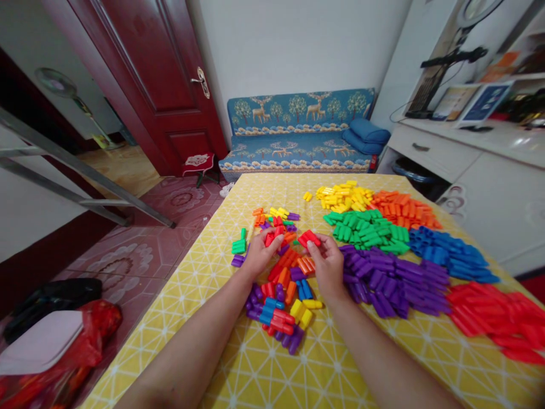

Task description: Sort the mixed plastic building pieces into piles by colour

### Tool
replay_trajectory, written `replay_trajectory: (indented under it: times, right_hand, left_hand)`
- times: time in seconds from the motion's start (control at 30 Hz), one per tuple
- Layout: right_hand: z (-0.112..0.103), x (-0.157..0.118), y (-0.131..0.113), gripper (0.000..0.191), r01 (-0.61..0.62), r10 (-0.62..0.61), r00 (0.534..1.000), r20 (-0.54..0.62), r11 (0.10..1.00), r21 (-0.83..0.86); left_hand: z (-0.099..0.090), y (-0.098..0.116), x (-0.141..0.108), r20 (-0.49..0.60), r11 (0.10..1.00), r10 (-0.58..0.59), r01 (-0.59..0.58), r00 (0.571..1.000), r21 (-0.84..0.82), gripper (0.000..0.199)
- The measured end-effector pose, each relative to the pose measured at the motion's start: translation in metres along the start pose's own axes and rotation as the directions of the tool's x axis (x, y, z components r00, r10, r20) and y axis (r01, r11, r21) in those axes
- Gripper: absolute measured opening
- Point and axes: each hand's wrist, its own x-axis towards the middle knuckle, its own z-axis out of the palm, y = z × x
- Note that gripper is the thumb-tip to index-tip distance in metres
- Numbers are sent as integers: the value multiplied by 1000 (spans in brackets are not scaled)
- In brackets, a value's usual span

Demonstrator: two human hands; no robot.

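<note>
My left hand [259,254] is closed on a red plastic block [278,230] at the far side of a mixed heap. My right hand [328,260] pinches another red block [308,236], made of rounded tubes side by side, between thumb and fingers. A small gap separates the two hands. Below them lies the mixed heap, with orange blocks [288,261], blue blocks [304,289], yellow blocks [301,313] and purple blocks [295,339]. Green blocks [239,246] rest left of my left hand. My fingers partly cover the left red block.
Sorted piles stand on the right of the patterned tablecloth [204,318]: yellow [344,196], orange [406,210], green [368,230], blue [451,253], purple [394,281] and red [500,318]. A blue sofa [293,150] stands behind the table, a white cabinet [481,170] to the right.
</note>
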Motion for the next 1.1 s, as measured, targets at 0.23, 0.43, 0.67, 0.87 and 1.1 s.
replay_trajectory:
  times: [0.23, 0.43, 0.67, 0.87, 1.1]
  right_hand:
    - [-5, 6, -14, 30, 35, -32, 994, -101, 999, 32]
    - [-40, 11, -36, 32, 9, -8, 994, -110, 1000, 11]
    - [-187, 6, -74, 29, 201, -369, 868, -333, 873, -444]
    - [-301, -40, -71, 25, 56, -507, 799, -323, 598, -799]
    - [-318, -69, -55, 32, 194, -473, 874, 113, 125, -973]
  left_hand:
    - [0, 0, 1, -27, 975, 102, -95, 994, 203, 35]
    - [-1, -2, 1, -9, 974, 104, -101, 995, 201, 38]
    - [1, -5, 3, -11, 956, 120, -112, 993, 271, 42]
    - [1, -4, 4, -11, 948, 125, -116, 992, 296, 43]
    - [0, -6, 5, -11, 945, 120, -111, 993, 308, 47]
